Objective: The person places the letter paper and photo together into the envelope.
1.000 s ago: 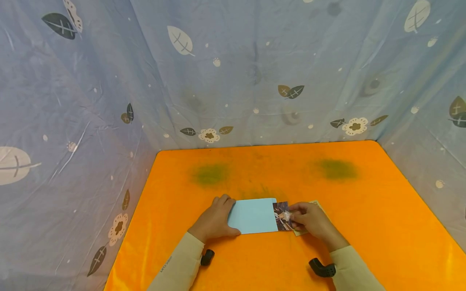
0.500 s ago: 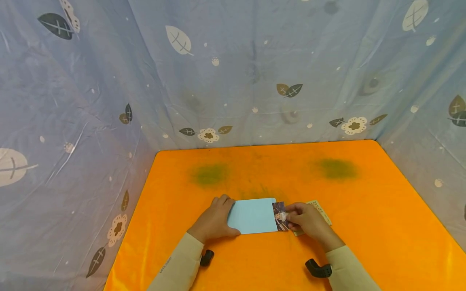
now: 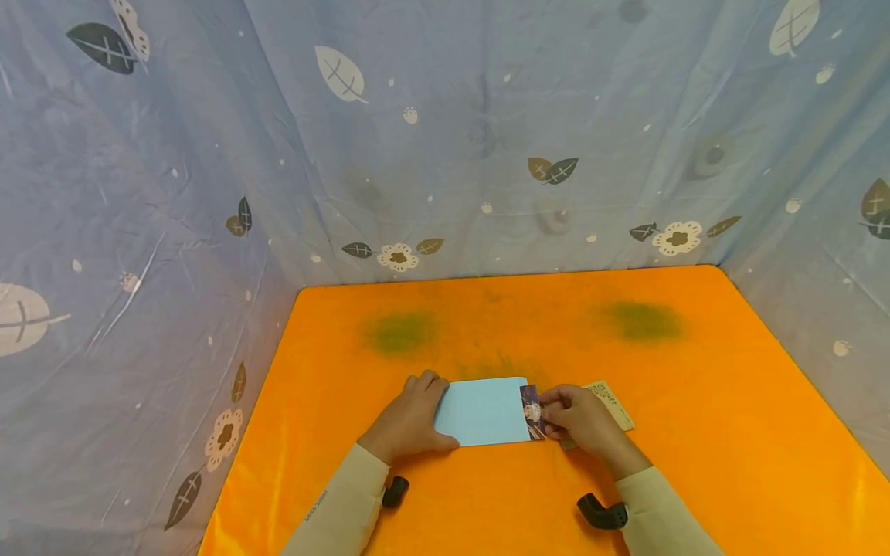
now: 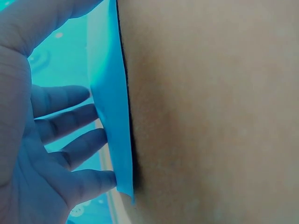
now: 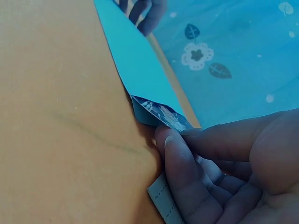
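A light blue envelope [image 3: 483, 411] lies flat, its open end toward the right. My left hand [image 3: 410, 415] holds its left end, thumb at the near edge and fingers at the far one. In the left wrist view, fingertips touch the envelope [image 4: 112, 107]. A dark picture card [image 3: 531, 411] sticks out of the open end, most of it hidden inside. My right hand [image 3: 584, 421] pinches the card's outer edge. The right wrist view shows the card [image 5: 161, 112] between thumb and finger, in the slightly gaping mouth. Partly under the right hand lies a yellowish slip [image 3: 612, 403] with a printed code.
The orange table [image 3: 514, 324] has two dark green smudges toward the back. A blue-grey curtain [image 3: 452, 154] with leaf and flower prints encloses it at the back and sides. A black curved piece [image 3: 602, 512] sits at the right wrist, another [image 3: 395, 492] at the left.
My right hand has moved left with the picture card, and less of the card shows outside the envelope. More of the yellowish slip is uncovered. The left hand stays put.
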`<state>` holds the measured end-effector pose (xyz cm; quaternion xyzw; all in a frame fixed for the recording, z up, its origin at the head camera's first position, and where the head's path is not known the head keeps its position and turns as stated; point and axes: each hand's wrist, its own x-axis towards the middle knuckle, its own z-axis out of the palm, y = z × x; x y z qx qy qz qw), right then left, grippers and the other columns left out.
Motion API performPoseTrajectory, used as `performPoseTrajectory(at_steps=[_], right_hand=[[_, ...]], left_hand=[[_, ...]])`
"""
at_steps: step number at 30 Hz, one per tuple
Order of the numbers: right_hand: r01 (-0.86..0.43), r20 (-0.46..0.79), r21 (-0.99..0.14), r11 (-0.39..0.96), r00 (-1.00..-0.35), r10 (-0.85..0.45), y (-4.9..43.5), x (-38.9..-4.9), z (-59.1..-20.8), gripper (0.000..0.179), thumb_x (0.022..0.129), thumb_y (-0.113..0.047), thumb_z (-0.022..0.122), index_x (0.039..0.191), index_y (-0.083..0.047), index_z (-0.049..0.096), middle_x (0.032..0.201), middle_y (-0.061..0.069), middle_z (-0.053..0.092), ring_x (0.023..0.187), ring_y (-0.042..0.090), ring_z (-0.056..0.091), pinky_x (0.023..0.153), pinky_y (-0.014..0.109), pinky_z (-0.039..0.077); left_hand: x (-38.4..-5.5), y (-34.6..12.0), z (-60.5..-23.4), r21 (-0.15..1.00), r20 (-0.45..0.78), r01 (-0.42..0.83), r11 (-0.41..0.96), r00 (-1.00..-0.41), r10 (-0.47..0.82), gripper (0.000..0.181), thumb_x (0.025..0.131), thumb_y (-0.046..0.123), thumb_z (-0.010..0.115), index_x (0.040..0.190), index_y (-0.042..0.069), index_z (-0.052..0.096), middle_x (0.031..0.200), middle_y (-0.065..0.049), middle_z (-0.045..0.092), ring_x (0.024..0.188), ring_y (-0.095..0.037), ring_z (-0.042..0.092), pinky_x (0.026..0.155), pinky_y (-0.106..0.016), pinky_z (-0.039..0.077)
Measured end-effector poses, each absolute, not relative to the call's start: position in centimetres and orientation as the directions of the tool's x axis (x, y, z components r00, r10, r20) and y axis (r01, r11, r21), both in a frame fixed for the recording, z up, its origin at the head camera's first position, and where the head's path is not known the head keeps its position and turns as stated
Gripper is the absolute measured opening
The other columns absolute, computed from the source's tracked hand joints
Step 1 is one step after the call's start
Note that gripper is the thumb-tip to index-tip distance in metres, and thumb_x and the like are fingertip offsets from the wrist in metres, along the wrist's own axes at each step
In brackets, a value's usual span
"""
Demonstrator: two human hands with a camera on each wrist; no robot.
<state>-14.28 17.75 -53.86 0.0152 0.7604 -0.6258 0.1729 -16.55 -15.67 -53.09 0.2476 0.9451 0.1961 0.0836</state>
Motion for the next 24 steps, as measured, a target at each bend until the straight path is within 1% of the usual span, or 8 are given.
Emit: performPoseTrajectory(at_steps=[11,18,24], right_hand=[[0.253,-0.290,-0.946,0.204,-0.940,-0.181,17.23,-14.27,-53.67,0.021,0.107,0.007,0.062,0.127,0.013,0.064,0.094,0.016,0.066,0.077,0.027,0.067,0.069,0.034,0.062],[0.254,-0.286,-0.951,0.176,-0.939,-0.191,17.09,-14.35,-53.82,0.025,0.107,0.006,0.062,0.131,0.016,0.062,0.095,0.016,0.066,0.076,0.026,0.066,0.069,0.033,0.062],[0.261,-0.293,-0.948,0.182,-0.939,-0.179,17.20,-14.32,-53.75,0.026,0.109,0.005,0.061,0.133,0.014,0.062,0.097,0.016,0.067,0.078,0.027,0.067,0.070,0.034,0.062]], left_hand=[[-16.63,-15.64,-53.11,0.410,-0.072,0.430,0.805,-0.864,0.498,0.096,0.081,0.057,0.092,0.153,0.006,0.055,0.143,-0.005,0.051,0.123,-0.025,0.047,0.097,-0.037,0.056],[-16.56,-15.59,-52.94,0.414,-0.066,0.432,0.801,-0.864,0.500,0.096,0.081,0.055,0.093,0.152,0.004,0.056,0.144,-0.007,0.052,0.125,-0.026,0.048,0.096,-0.039,0.056],[-16.53,-15.56,-52.91,0.414,-0.066,0.431,0.802,-0.864,0.499,0.095,0.081,0.054,0.093,0.152,0.003,0.055,0.144,-0.008,0.052,0.125,-0.027,0.048,0.097,-0.040,0.056]])
